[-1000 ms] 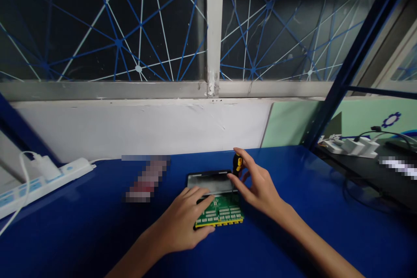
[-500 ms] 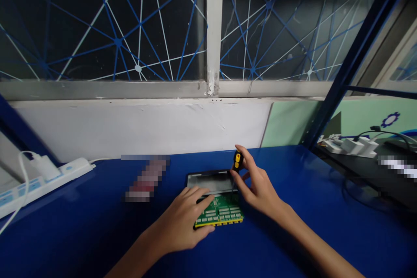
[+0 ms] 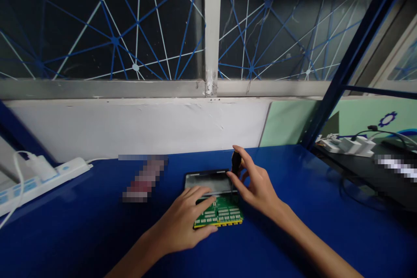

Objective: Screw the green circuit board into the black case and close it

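Right-hand fingers: narrow, closed on a screwdriver; index finger at the top of the dark handle, thumb against its side.
Right hand: right of centre, lower half of frame.
Left hand: lower centre; fingers and thumb clasped about the left end of the circuit board.
Circuit board: lower centre, green, with a yellow strip along its lower edge.
Screwdriver shaft: near upright, pointing down at the board's upper right; tip contact cannot be determined.
Casing: black-rimmed, grey inside, just above the board.
Table: blue, across the lower frame.
Power strip: white, left edge of frame.
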Demonstrator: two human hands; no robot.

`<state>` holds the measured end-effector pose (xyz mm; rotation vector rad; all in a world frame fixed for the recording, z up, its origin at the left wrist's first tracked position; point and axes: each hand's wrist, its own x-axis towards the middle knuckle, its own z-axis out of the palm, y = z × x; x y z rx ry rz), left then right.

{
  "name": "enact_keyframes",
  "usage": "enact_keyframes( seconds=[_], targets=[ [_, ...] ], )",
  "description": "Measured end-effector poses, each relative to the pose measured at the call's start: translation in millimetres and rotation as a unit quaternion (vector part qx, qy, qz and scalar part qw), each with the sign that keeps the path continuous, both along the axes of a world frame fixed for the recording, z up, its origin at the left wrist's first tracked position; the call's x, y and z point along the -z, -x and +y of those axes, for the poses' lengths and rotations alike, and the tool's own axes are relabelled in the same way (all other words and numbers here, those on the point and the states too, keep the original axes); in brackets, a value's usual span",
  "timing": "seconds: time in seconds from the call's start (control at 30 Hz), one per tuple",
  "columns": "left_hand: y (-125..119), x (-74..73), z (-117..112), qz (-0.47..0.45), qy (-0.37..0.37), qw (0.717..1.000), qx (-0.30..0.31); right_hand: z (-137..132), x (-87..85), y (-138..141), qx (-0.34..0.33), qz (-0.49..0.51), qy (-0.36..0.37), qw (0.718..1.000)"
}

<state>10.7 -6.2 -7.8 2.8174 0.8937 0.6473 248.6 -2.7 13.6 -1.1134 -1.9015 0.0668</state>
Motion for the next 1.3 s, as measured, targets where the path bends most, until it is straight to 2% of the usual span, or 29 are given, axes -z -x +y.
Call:
enact_keyframes(
  seconds=[0.1,0.27,0.43,0.6,0.8,0.87,1.03,1.2,1.3],
  targets=[
    [-0.6,0.1,-0.2,-0.006,-0.007,1.000,-0.001,-2.1,-0.1,2.6,0.012,-0.021,-0.016,1.000],
    [-1.8,-1.0,-0.4,-0.003,0.003,1.000,0.001,-3.2,-1.5,2.6,-0.012,-0.015,0.014,1.000],
    [-1.6,-0.7,0.1,0.004,0.004,1.000,-0.001,-2.4,-3.4,0.3,0.008,-0.024,-0.018,1.000],
    [-2.0,-1.2,-0.7,0.016,0.001,1.000,-0.003,-1.3,-3.6,-0.8,-0.023,-0.010,0.020,0.999],
    [-1.7,0.0,0.2,-0.002,-0.008,1.000,-0.001,1.3,-1.8,-3.3,0.020,-0.030,-0.043,0.998],
    [-1.7,0.4,0.6,-0.004,-0.009,1.000,-0.002,1.4,-2.5,-3.5,0.016,-0.022,-0.032,0.999],
    [-2.2,0.5,1.2,0.012,-0.001,1.000,-0.003,2.4,-6.6,-6.3,-0.043,0.003,0.044,0.998],
    [-2.4,0.0,1.1,0.020,-0.008,1.000,-0.005,3.5,-4.0,-9.5,-0.007,-0.016,-0.002,1.000],
    [-2.2,-0.5,0.3,0.019,-0.009,1.000,-0.006,1.5,-4.1,-7.7,-0.017,-0.011,0.014,1.000]
  ],
)
